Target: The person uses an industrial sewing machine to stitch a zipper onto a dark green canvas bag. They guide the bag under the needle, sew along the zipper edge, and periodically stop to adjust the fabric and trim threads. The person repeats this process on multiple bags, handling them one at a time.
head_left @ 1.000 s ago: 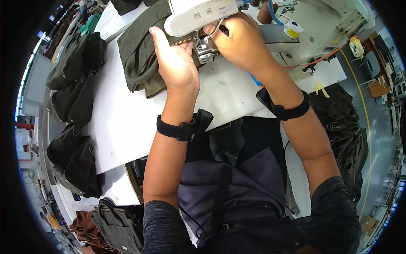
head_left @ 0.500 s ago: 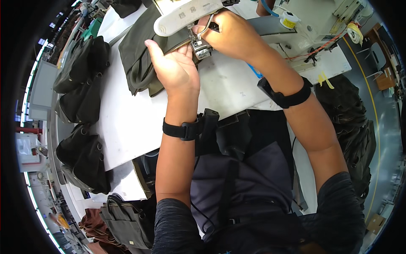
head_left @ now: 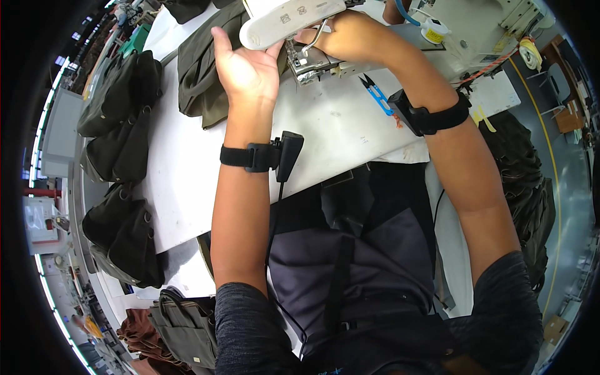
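A sewing machine (head_left: 290, 22) with a white head stands at the top of the white table. My left hand (head_left: 249, 75) is palm up at the left of its needle area, thumb spread wide and fingers stretched against a dark olive fabric piece (head_left: 203, 72); the machine head covers some fingertips. My right hand (head_left: 353, 36) reaches behind the machine head, close to the bent metal lever (head_left: 314, 37) and the presser foot. Its fingers are mostly hidden, so what they hold does not show. Blue thread snips (head_left: 377, 97) lie on the table below my right wrist.
Several dark bags (head_left: 122, 234) hang along the table's left edge. A small bottle (head_left: 434, 30) with a yellow label rests on the machine at the right. Dark fabric (head_left: 519, 162) is heaped at the right, and a handled bag (head_left: 184, 328) stands at lower left.
My left hand has moved up and left, away from the presser foot; the zipper-like strip beside it is no longer visible. My right hand has shifted slightly right and up, and the snips show more fully.
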The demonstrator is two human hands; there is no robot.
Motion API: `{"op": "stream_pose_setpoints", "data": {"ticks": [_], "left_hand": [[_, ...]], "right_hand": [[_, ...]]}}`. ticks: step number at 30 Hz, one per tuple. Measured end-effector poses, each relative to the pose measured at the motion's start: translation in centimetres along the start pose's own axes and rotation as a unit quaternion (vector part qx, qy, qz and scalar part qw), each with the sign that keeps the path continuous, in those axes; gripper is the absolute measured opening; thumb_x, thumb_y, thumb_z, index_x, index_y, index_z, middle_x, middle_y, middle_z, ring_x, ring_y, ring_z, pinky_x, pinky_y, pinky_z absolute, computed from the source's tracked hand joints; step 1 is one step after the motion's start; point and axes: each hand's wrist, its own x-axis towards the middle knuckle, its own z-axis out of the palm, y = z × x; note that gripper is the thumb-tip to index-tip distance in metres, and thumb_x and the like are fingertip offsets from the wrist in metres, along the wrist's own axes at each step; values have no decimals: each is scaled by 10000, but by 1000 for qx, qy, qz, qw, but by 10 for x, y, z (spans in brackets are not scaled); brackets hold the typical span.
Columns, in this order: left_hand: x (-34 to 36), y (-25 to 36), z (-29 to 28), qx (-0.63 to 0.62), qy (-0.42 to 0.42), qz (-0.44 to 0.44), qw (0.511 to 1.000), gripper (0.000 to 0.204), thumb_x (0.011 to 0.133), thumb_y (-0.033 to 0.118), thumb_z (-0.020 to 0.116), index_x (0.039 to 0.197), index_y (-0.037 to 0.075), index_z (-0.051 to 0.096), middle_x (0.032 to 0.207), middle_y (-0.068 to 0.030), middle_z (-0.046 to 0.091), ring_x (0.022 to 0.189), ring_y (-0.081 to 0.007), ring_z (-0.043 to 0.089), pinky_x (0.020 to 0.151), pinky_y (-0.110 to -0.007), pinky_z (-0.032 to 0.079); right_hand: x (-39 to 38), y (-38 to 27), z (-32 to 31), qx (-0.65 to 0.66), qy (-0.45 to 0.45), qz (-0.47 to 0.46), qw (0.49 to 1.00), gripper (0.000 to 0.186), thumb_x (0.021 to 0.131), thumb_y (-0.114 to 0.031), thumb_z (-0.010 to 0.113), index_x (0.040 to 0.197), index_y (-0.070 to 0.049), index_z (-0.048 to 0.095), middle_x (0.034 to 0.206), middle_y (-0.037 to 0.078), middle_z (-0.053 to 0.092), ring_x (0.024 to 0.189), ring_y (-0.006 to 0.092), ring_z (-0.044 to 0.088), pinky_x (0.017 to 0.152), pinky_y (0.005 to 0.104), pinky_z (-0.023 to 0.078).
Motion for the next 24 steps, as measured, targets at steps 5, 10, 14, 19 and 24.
{"op": "stream_pose_setpoints", "data": {"ticks": [5, 10, 14, 19, 24], "left_hand": [[16, -8, -15, -15, 2, 29, 999, 595, 1054, 375, 467, 1516, 3, 423, 1554, -182, 467, 1431, -390, 452, 1204, -567, 381], [-4, -14, -9, -25, 34, 37, 998, 576, 1083, 412, 453, 1512, 29, 439, 1566, -173, 464, 1434, -397, 457, 1220, -581, 363], [-9, -13, -11, 7, 38, 46, 998, 662, 1115, 487, 403, 1539, -17, 330, 1573, -224, 420, 1437, -415, 458, 1226, -590, 371], [-16, -9, -5, 9, 57, 24, 998, 705, 1126, 509, 391, 1552, -41, 281, 1593, -246, 380, 1472, -398, 417, 1232, -558, 371], [-36, -2, 6, 6, 131, 4, 991, 730, 1106, 517, 473, 1556, -31, 300, 1596, -225, 389, 1495, -348, 362, 1230, -495, 342]], "right_hand": [[29, 28, 42, -67, 157, -51, 984, 396, 931, -428, 647, 1165, -132, 767, 1163, 128, 757, 1121, 312, 695, 1024, 471, 480], [-2, 4, 23, 18, 249, -134, 959, 255, 897, -164, 643, 1094, -26, 729, 1077, 263, 741, 1025, 428, 694, 904, 499, 548], [-8, 2, 15, 135, 221, -184, 948, 256, 961, -170, 625, 1165, -50, 721, 1122, 226, 740, 1052, 429, 682, 922, 475, 546], [-10, 0, 14, 156, 210, -173, 949, 300, 1009, -231, 635, 1249, -66, 705, 1184, 216, 726, 1108, 409, 676, 954, 460, 538], [-10, 3, 18, 34, 313, -262, 912, 306, 1007, -234, 646, 1246, -53, 703, 1159, 193, 739, 1042, 353, 696, 914, 438, 542]]}}
